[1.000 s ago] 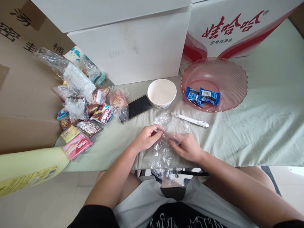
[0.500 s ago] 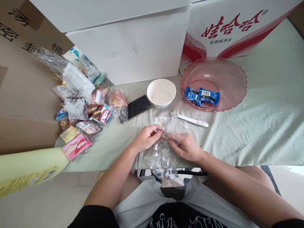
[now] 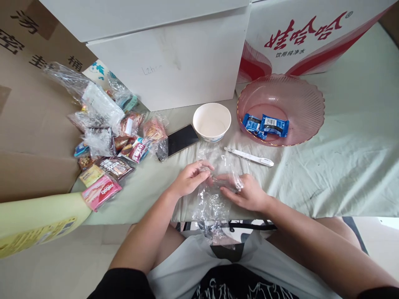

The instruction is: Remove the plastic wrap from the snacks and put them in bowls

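A crumpled clear plastic bag [image 3: 214, 199] hangs between my hands, its lower end drooping past the table's front edge. My left hand [image 3: 190, 179] has its thumb and fingers on the film at the bag's left side. On the other side, my right hand [image 3: 247, 193] grips the bag, with the film lying over its fingers. Just beyond the bag lies a white pen-like cutter [image 3: 249, 157]. A white paper bowl [image 3: 212, 120] stands behind it, and a black phone [image 3: 182, 141] is left of the bowl.
Back right, a pink scalloped bowl [image 3: 307, 108] holds blue snack packets [image 3: 274, 126]. Wrapped snacks [image 3: 116, 168] and plastic bags pile up at left, near a yellow bottle-like object [image 3: 40, 220]. White boxes [image 3: 187, 62] and a brown carton [image 3: 31, 124] border the table.
My left fingers have loosened a little and shifted slightly left. The plastic bag has changed shape, its film bunching over my right fingers and its lower end swinging left.
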Demonstrator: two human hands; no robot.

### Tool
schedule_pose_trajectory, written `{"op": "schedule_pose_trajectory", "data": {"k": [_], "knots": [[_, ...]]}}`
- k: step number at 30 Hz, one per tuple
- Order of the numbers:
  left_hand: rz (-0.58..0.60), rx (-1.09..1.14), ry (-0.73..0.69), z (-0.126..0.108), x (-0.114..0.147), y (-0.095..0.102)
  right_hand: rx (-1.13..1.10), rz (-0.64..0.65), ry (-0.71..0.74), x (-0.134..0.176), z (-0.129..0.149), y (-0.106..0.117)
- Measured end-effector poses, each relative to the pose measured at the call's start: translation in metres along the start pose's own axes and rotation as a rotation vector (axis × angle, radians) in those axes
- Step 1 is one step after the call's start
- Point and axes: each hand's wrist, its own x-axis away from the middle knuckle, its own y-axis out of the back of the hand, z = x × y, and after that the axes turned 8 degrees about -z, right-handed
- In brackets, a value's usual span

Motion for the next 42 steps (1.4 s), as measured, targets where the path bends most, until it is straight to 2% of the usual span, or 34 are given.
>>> {"op": "schedule_pose_trajectory", "data": {"k": [3,7,9,12,16,22,25,27,30,33,36,39,42], "knots": [[0.065,-0.019,0.032,-0.001,0.002,0.002,-0.114,0.008,-0.022,-0.002,0.002,0.005],[0.013,0.081,-0.009,-0.001,0.003,0.004,-0.254,-0.066,-0.15,-0.005,0.005,0.008],[0.035,0.145,-0.027,-0.001,0.003,0.004,-0.309,-0.086,-0.165,-0.005,0.005,0.007],[0.062,0.145,0.023,0.0,0.002,0.002,-0.344,-0.084,-0.139,-0.005,0.004,0.005],[-0.018,0.119,0.05,0.005,0.001,0.001,-0.38,-0.081,-0.135,-0.005,0.002,0.004],[-0.046,0.077,-0.101,-0.001,0.0,0.007,-0.42,-0.101,0.041,-0.008,0.0,0.009],[-0.035,0.062,-0.163,-0.003,-0.001,0.011,-0.418,-0.122,0.059,-0.01,0.0,0.013],[-0.061,0.072,-0.193,-0.003,-0.002,0.011,-0.422,-0.122,0.038,-0.01,0.001,0.015],[-0.105,-0.042,-0.213,-0.001,-0.003,0.008,-0.391,-0.135,0.006,-0.009,0.003,0.015],[-0.116,-0.122,-0.218,0.0,-0.003,0.003,-0.289,-0.167,-0.091,-0.009,0.004,0.011],[-0.145,-0.044,-0.212,0.002,-0.001,0.001,-0.319,-0.236,-0.184,-0.009,0.002,0.006],[-0.188,0.156,-0.16,0.003,0.0,0.004,-0.437,-0.196,-0.271,-0.009,-0.001,0.002],[-0.101,0.255,-0.053,0.003,0.0,0.004,-0.416,-0.179,-0.319,-0.008,-0.002,0.0]]}}
